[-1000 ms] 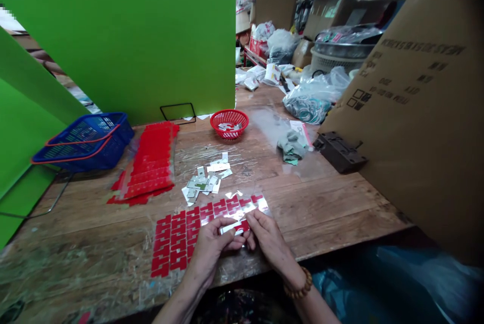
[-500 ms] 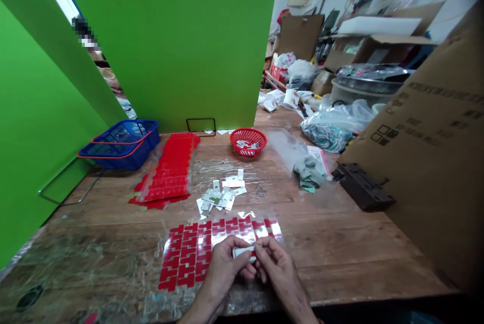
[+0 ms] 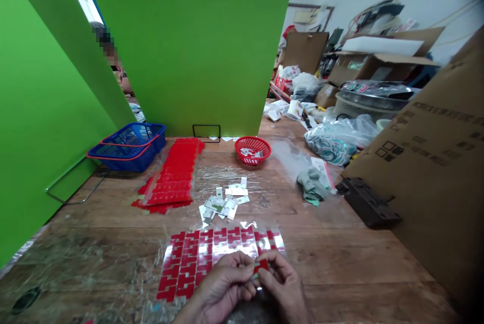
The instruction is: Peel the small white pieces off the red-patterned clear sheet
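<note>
The person's left hand [image 3: 229,283] is pinching one side of a small red-and-white flat piece [image 3: 261,265] while the right hand [image 3: 285,286] is gripping the other side between thumb and fingers. Both are holding it over the right-hand part of a clear sheet of red cut-out shapes [image 3: 206,258], which is lying on the wooden table [image 3: 340,263]. Beyond it, loose pale plates [image 3: 217,206] are lying heaped before a red plastic basket [image 3: 252,160].

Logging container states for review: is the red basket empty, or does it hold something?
It holds something: small white pieces lie inside the red basket, visible over its rim. It looks only partly filled.
</note>
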Demonstrator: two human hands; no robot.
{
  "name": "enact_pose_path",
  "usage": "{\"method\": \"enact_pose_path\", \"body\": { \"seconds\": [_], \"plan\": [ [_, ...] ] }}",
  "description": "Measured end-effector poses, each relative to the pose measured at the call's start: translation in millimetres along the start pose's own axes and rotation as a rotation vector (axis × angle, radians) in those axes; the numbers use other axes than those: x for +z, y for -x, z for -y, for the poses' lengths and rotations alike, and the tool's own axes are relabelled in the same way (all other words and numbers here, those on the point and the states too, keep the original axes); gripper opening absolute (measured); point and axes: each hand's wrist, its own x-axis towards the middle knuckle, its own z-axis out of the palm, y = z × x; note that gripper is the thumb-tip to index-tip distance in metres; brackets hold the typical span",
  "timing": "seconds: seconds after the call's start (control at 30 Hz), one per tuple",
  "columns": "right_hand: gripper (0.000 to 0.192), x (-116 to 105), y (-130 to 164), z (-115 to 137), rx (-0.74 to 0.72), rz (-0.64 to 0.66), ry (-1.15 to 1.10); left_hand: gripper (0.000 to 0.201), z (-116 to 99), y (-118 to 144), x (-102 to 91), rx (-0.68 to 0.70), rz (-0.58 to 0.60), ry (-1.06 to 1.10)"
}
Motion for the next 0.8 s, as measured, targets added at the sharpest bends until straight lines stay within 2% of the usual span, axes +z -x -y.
{"method": "enact_pose_path", "body": {
  "seconds": [0.2, 0.33, 0.4, 0.47, 0.53, 0.6, 0.7, 0.8],
  "plan": [
    [0.029, 3.9, -8.4, 16.3, 0.057, 0.190, -0.008, 0.023, -6.4, -4.5, -1.7, 0.088, -0.085, -0.155],
    [0.022, 5.4, -23.4, 31.2, 0.056, 0.220, 0.086, 0.034, -12.3, -13.8, -5.1, 0.163, -0.115, -0.357],
    [0.020, 2.1, -40.1, 43.2, 0.048, 0.234, 0.183, 0.037, -18.5, -16.6, -7.5, 0.236, -0.176, -0.458],
    [0.017, -3.5, -65.1, 60.6, 0.011, 0.199, 0.308, 0.036, -27.2, -17.1, -10.5, 0.351, -0.259, -0.578],
    [0.015, -9.7, -97.9, 82.6, -0.139, 0.065, 0.480, 0.030, -36.9, -15.8, -14.0, 0.489, -0.334, -0.696],
    [0.015, -15.0, -136.2, 106.1, -0.220, -0.009, 0.519, 0.028, -45.8, -13.8, -17.6, 0.602, -0.402, -0.792],
    [0.024, -20.4, -193.5, 133.8, -0.312, -0.121, 0.579, 0.033, -55.3, -12.4, -23.7, 0.680, -0.507, -0.943],
    [0.032, -23.5, -235.7, 142.2, -0.378, -0.177, 0.714, 0.038, -59.0, -15.5, -34.3, 0.718, -0.570, -1.143]
  ]
}}
